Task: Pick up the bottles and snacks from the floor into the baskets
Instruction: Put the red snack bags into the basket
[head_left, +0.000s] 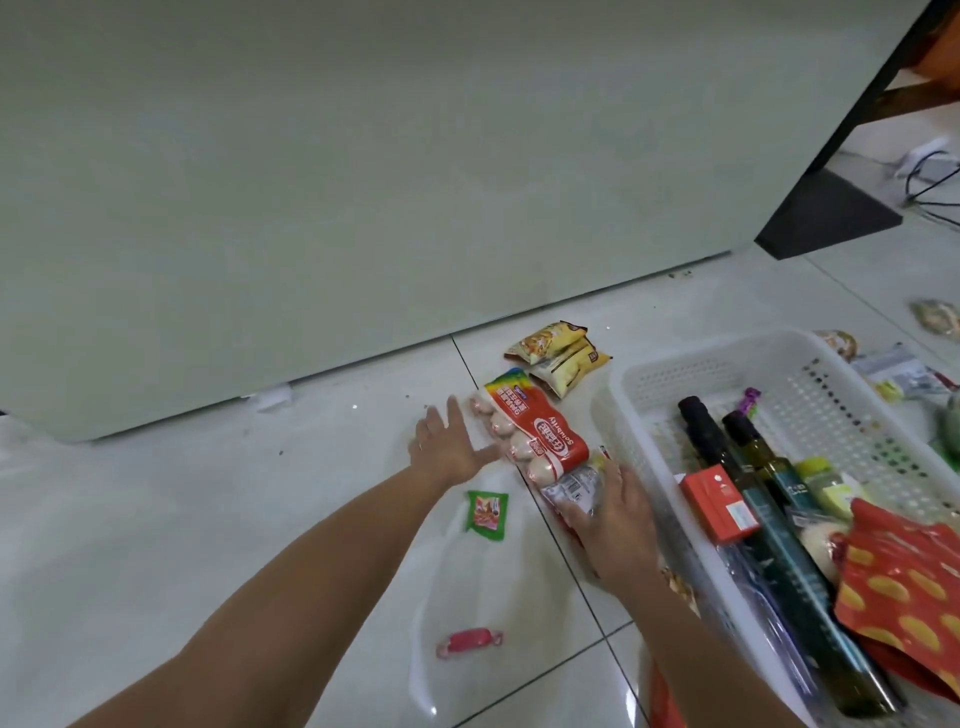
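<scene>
Now, left hand (447, 449): open, fingers spread straight and lying against the far left side of the long red snack pack (540, 436); it grips nothing.
Right hand (618, 519): your fingers curl over the pack's clear near end, just beside the basket (727, 364).
Snack pack: down on the floor (260, 519), slanting away from you along the basket's left wall.
Basket: holds two dark bottles (769, 499), a red box (719, 501) and a red-and-yellow bag (904, 587); the free room looks to be at its far end.
Risk, sag: the pack is long and soft; lifted by one end, it will likely bend and slip from your grip.
Risk, snag: swung low, it may catch the basket's rim.
Risk, leftovers: two yellow bags (558, 356), a green sachet (487, 514) and a pink sweet (467, 640) lie on the floor nearby, easy to overlook.
</scene>
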